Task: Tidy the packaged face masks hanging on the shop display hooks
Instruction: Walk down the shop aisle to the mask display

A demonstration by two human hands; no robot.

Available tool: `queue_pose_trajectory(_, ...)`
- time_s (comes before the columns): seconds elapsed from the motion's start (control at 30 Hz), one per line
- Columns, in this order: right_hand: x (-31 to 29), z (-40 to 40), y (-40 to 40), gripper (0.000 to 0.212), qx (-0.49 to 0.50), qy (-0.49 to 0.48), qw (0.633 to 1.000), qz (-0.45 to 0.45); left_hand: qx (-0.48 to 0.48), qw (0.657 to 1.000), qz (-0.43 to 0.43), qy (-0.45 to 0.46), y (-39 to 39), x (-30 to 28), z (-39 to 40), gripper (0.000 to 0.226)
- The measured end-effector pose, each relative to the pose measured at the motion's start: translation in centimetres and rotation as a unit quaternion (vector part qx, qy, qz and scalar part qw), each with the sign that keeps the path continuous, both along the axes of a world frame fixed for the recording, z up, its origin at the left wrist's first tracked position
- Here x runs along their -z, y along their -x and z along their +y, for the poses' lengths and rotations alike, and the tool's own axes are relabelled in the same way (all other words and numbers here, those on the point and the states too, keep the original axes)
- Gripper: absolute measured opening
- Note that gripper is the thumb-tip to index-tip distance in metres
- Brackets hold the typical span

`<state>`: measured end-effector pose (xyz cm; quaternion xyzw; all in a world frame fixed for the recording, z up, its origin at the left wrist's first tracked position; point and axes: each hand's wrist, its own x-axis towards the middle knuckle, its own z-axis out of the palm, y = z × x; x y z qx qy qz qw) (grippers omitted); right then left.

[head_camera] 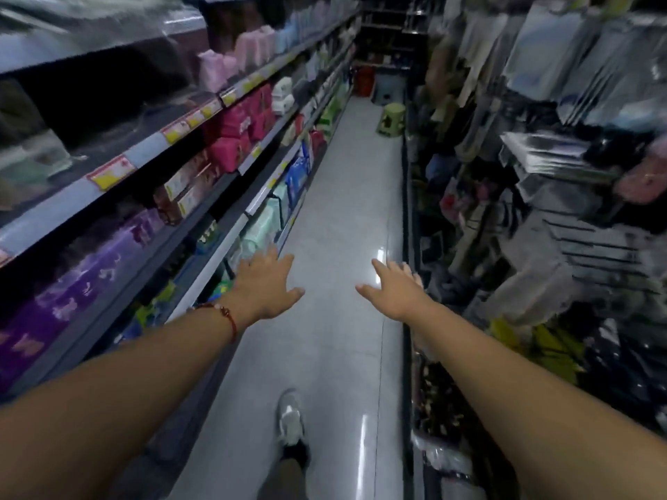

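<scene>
While both arms are reaching out over the aisle floor (346, 196), left hand (265, 283) w/ red wrist cord and right hand (395, 288) are spreading flat, each grip released, holding nothing. Packaged masks (563, 59) are hanging blurred on the right-side display, upper right, well apart from both hands. Shelves (151, 149) are lining the floor's left edge.

Two hands — left hand (265, 283), right hand (395, 288); one red bracelet (231, 319); one shoe (290, 422); one green stool (391, 118) — hanging packets too blurred to count.
</scene>
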<state>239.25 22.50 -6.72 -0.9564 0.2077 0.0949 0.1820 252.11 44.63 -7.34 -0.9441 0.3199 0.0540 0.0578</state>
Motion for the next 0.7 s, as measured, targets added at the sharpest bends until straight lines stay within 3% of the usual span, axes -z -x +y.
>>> queue_pose_trajectory(0.17,-2.2,-9.2,-16.1,0.078,0.062,0.015,0.998,-0.022,0.075,0.997,-0.001,0.021,-18.4,-1.4,-10.5,0.087)
queue_pose_trajectory(0.33,-8.5,-17.1,-25.0,0.076,0.112,0.029,0.993,-0.017,0.155,0.988,-0.001,0.026,-29.6,-6.6,-20.5,0.091)
queue_pose_trajectory(0.5,-16.3,-25.6,-31.3,0.072,0.158,0.055,0.984,-0.061,0.264,0.960,-0.033,0.081,-37.0,-14.7,-33.1,0.082)
queue_pose_trajectory(0.7,-24.0,-33.9,-35.0,0.079,0.189,0.109,0.975,-0.035,0.394,0.905,-0.123,0.106,-41.6,-24.4,-46.5,0.078)
